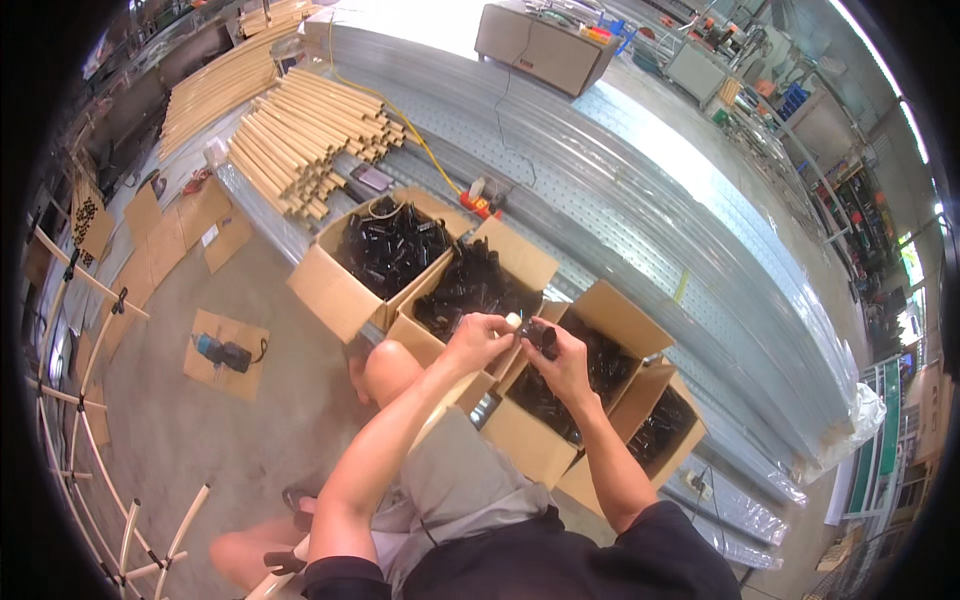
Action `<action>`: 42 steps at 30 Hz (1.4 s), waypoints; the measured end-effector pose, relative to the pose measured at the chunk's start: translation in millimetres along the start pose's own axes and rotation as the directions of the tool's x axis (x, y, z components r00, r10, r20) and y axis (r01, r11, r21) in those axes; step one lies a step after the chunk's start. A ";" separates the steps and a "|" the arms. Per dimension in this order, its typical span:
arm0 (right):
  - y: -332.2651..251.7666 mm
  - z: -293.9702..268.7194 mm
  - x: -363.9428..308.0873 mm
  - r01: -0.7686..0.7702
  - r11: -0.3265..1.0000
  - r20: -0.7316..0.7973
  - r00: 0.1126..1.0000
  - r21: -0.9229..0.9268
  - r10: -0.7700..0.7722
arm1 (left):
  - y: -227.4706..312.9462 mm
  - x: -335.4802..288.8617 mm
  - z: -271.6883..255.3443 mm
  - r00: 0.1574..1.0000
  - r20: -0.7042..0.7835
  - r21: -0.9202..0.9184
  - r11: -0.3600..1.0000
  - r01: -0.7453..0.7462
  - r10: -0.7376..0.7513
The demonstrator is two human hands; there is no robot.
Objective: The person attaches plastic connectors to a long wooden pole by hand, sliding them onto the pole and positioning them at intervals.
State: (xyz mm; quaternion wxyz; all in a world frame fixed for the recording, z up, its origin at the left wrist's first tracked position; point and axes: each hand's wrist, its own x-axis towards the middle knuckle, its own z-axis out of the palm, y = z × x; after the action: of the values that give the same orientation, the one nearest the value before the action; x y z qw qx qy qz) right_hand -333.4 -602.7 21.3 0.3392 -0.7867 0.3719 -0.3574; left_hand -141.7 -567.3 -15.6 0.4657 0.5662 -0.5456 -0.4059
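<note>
My left hand (pixel 482 340) is closed around a cream pipe, close to its end (pixel 514 320). The pipe seems to run back under my forearm and across my lap, partly hidden. Right beside that end, my right hand (pixel 562 362) pinches a black pipe joint (pixel 541 338) between thumb and fingers. Whether joint and pipe touch I cannot tell. Both hands hover over open cardboard boxes of black parts: one box (pixel 345 309) to the left, a second box (pixel 535 262) behind my hands, a third box (pixel 523 445) below my right hand and a fourth (pixel 577 488) further right.
Cream pipes (pixel 310 135) lie stacked at the far left on long plastic-wrapped metal profiles (pixel 640 190). A phone (pixel 372 178) and a yellow cord (pixel 415 135) lie near them. On the floor, a cordless drill (pixel 225 352) rests on cardboard. A jointed pipe frame (pixel 88 400) stands at left.
</note>
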 end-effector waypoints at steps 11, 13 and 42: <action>19.2 -4.2 14.1 -0.110 0.966 0.010 0.994 0.235 0.111 | -27.6 18.8 21.5 0.998 -0.013 -0.472 0.880 0.050 -0.063; 16.0 -8.2 14.6 -0.116 0.973 -0.004 0.993 0.200 0.119 | -26.6 19.5 27.5 0.996 -0.008 -0.549 0.833 0.068 -0.087; 40.8 -27.6 47.4 -0.068 0.996 0.206 0.975 -0.062 0.080 | 24.6 46.8 29.2 0.927 0.069 -0.219 0.901 0.373 -0.368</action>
State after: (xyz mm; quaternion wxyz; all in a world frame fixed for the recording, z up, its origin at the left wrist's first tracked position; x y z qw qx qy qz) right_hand -347.6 -669.4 17.6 0.3679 -0.8144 0.3728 -0.2497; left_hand -172.3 -615.7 3.6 0.4351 0.5970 -0.3836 -0.5542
